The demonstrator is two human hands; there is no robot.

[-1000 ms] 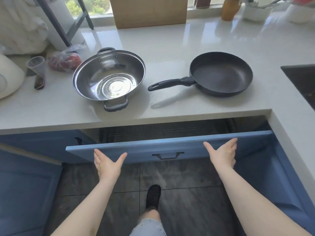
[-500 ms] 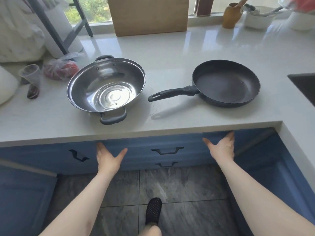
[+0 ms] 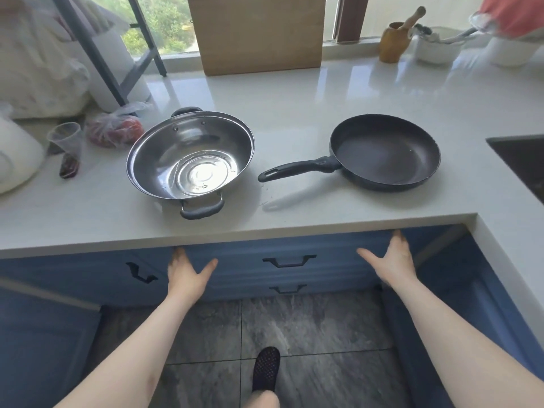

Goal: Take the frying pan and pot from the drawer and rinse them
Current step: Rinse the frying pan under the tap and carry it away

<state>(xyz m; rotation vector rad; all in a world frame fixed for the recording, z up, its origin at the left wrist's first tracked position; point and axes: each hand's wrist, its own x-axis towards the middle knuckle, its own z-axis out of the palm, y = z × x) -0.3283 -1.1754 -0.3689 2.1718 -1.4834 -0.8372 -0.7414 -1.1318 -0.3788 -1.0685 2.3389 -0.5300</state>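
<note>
A second ago the blue drawer (image 3: 235, 269) stood pulled out below the counter edge, its dark inside showing; now its front sits flush with the cabinet faces on either side, just under the lip of the countertop (image 3: 294, 92). The person has pushed it home — so the fetching part of the task looks finished, and what remains is the rinsing.

Both things to be rinsed lie on the countertop in the middle of the frame. The steel pot (image 3: 190, 158) sits centre-left, mouth up, one black handle towards the counter edge. The frying pan (image 3: 385, 151) sits centre-right, well apart from the pot, its long handle pointing left towards it. The dark sink (image 3: 521, 160) shows at the right edge of the frame, beyond the pan.

The left hand (image 3: 187, 275) and the right hand (image 3: 393, 260) are both flat against the drawer front, one either side of its central pull, fingers straight and pointing up, thumbs spread inward. Neither has hold of anything — they only press. Both forearms reach forward from the lower corners of the frame, nearly straight. Likely next, the hands lift to pan or pot.
</note>
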